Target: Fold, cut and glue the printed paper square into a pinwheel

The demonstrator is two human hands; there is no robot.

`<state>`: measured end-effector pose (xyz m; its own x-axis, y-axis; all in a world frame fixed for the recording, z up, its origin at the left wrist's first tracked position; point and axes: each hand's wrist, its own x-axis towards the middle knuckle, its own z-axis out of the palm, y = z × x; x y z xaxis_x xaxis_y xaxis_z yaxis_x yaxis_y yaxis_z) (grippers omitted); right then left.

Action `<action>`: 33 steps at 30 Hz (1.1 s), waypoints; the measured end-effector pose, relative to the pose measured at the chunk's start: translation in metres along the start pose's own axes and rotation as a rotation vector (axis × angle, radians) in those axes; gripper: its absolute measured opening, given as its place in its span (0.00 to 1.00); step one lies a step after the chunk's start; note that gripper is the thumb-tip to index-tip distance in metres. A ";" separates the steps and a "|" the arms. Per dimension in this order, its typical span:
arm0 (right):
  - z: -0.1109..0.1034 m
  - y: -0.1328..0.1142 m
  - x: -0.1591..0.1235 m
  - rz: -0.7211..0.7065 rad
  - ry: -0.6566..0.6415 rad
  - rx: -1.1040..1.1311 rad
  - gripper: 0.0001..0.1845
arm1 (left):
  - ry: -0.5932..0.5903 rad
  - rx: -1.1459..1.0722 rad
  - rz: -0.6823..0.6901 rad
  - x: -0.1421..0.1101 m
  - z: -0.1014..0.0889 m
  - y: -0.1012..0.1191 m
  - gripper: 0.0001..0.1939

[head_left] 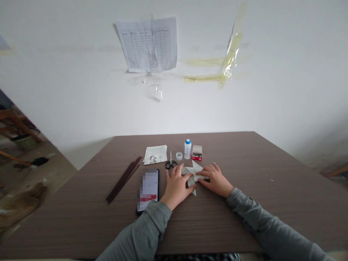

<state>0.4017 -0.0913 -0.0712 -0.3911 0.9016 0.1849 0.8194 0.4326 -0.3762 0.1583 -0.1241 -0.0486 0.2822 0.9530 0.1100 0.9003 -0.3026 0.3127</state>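
A folded piece of printed paper with pointed corners lies on the brown table. My left hand rests on its left part, fingers spread and pressing down. My right hand lies flat over its right part, fingers stretched toward the left. Both hands hide the paper's middle. Black-handled scissors lie just beyond my left hand.
A phone lies left of my left hand, with several dark thin sticks farther left. Behind are folded printed sheets, a small clear cap, a white glue bottle and a small box. A wall stands behind the table.
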 end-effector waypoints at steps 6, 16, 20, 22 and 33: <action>0.000 -0.003 0.000 -0.025 0.002 -0.039 0.19 | 0.003 -0.009 0.004 -0.001 0.000 0.001 0.25; 0.001 -0.005 0.000 -0.017 0.004 -0.043 0.19 | 0.037 -0.043 -0.011 0.001 -0.001 0.005 0.18; 0.001 -0.003 0.001 -0.010 -0.007 -0.013 0.18 | 0.036 -0.039 -0.024 0.002 0.002 0.003 0.20; 0.002 -0.001 0.001 -0.017 -0.002 -0.009 0.17 | 0.041 -0.032 -0.035 0.002 0.003 0.003 0.21; 0.004 0.000 0.001 -0.058 0.043 -0.035 0.16 | 0.026 0.023 -0.038 0.000 0.003 0.006 0.22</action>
<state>0.4001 -0.0901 -0.0745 -0.4208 0.8736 0.2444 0.8103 0.4831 -0.3318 0.1643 -0.1260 -0.0493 0.2390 0.9632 0.1233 0.9177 -0.2656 0.2956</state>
